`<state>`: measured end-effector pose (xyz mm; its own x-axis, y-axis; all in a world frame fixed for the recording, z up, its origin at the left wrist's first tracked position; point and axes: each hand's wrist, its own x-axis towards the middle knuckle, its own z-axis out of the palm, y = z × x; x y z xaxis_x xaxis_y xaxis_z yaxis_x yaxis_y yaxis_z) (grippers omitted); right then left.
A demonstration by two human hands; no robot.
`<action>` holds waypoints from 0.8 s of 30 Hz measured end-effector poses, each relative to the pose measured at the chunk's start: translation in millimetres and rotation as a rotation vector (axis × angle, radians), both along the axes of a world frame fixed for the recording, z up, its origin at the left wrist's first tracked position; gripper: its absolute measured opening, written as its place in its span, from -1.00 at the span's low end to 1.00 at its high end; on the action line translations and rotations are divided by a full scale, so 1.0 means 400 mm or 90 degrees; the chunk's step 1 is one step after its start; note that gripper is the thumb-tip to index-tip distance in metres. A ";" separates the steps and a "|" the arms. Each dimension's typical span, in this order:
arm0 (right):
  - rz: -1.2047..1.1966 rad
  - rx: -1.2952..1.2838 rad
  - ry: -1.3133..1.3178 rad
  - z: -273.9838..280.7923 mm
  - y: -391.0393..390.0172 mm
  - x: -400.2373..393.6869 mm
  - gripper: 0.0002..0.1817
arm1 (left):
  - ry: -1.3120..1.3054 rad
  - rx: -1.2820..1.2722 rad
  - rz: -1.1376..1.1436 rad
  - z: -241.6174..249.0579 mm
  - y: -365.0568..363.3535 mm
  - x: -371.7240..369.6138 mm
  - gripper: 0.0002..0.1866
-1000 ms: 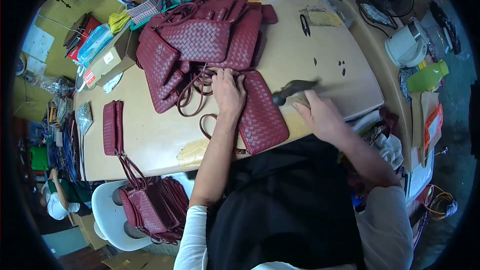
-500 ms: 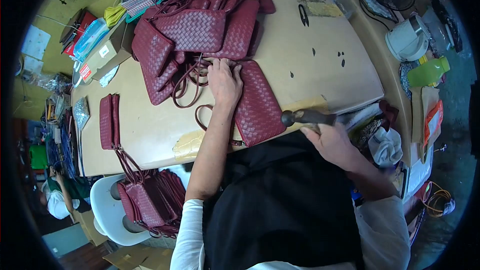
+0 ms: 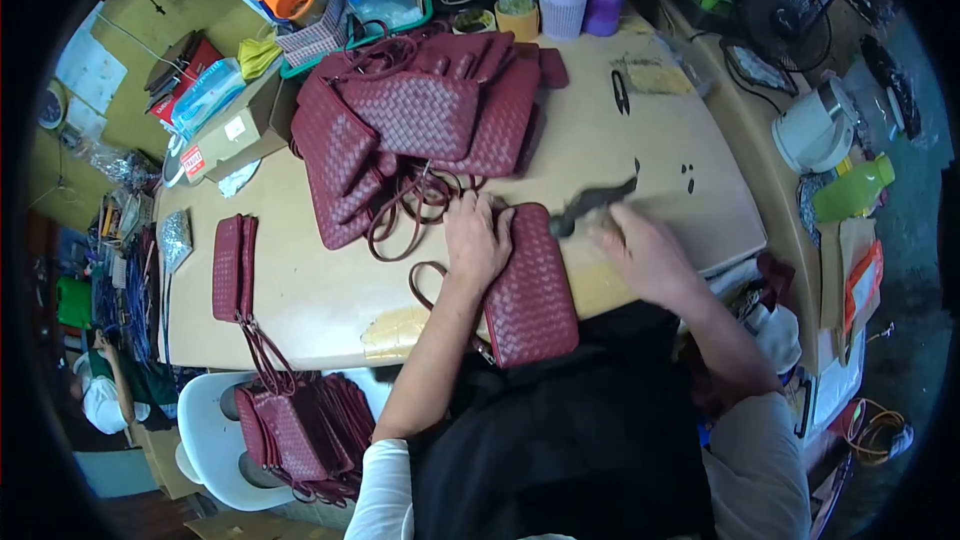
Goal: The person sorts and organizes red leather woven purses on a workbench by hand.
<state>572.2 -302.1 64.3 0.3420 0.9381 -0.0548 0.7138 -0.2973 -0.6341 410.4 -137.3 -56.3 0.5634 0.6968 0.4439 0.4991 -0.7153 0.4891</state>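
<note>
A burgundy woven zip pouch (image 3: 532, 290) lies at the table's front edge, its wrist strap to the left. My left hand (image 3: 476, 238) holds its upper left edge, fingers curled there beside the loose straps. Right of the pouch, my right hand (image 3: 645, 258) is smeared by motion, with thumb and index finger near a dark hammer (image 3: 592, 204). The hammer's head points toward the pouch's upper right corner and its handle slants up to the right. I cannot tell whether the fingers still grip it. Beyond my left hand lies a pile of similar woven pouches (image 3: 410, 115).
Another pouch (image 3: 233, 268) lies at the table's left, its straps hanging toward a stack of pouches (image 3: 300, 430) on a white chair (image 3: 205, 420). Thread snips (image 3: 621, 92) lie toward the back. Cups and baskets line the far edge; a kettle (image 3: 815, 130) stands right. A person (image 3: 108, 390) is at far left.
The pouch has turned more upright in view, with my left hand still at its edge. The hammer and right hand have shifted up and left, the handle now slanting. The view has tilted up slightly.
</note>
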 end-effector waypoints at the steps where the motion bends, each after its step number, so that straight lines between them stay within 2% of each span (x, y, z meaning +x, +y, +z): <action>1: -0.016 0.068 -0.041 0.003 0.033 0.011 -0.58 | 0.010 -0.010 0.004 -0.003 0.002 0.002 -0.84; 4: -0.052 0.129 0.012 0.002 0.114 0.021 -0.55 | 0.000 -0.001 0.009 0.001 0.002 0.004 -0.87; 5: -0.080 0.004 -0.044 -0.038 0.135 0.023 -0.53 | -0.003 -0.002 0.010 0.001 0.002 0.004 -0.88; 6: -0.077 0.002 -0.043 -0.083 0.144 0.025 -0.53 | -0.001 -0.004 0.012 0.001 0.001 0.002 -0.88; 8: 0.086 -0.060 -0.163 -0.144 0.145 0.038 -0.53 | -0.001 -0.016 0.010 0.002 0.004 0.006 -0.88; 9: 0.142 -0.091 -0.141 -0.075 0.152 0.049 -0.54 | -0.004 -0.018 0.012 -0.004 0.012 0.014 -0.88; 11: 0.089 -0.030 -0.084 -0.014 0.151 0.025 -0.55 | -0.007 0.009 0.074 -0.027 0.046 0.021 -0.83; 13: -0.032 0.049 -0.036 -0.044 0.145 0.001 -0.58 | 0.006 0.006 0.124 -0.004 0.058 0.036 -0.81; 14: -0.030 0.038 -0.034 -0.080 0.135 0.003 -0.58 | 0.022 0.020 0.146 -0.005 0.056 0.040 -0.80; 16: 0.077 -0.120 -0.131 -0.106 0.112 0.008 -0.58 | 0.028 0.017 0.144 -0.011 0.054 0.037 -0.80; 19: 0.069 -0.075 -0.081 -0.022 0.059 0.021 -0.59 | 0.016 0.029 0.139 -0.011 0.060 0.039 -0.81; 22: 0.024 -0.120 -0.101 -0.121 0.002 0.014 -0.61 | 0.017 0.039 0.146 -0.014 0.055 0.039 -0.82; 23: 0.052 -0.091 -0.085 -0.145 -0.026 0.008 -0.60 | 0.031 0.040 0.145 -0.016 0.055 0.038 -0.81; 24: 0.049 -0.094 -0.084 -0.114 -0.041 0.009 -0.60 | 0.040 0.048 0.143 -0.013 0.059 0.040 -0.80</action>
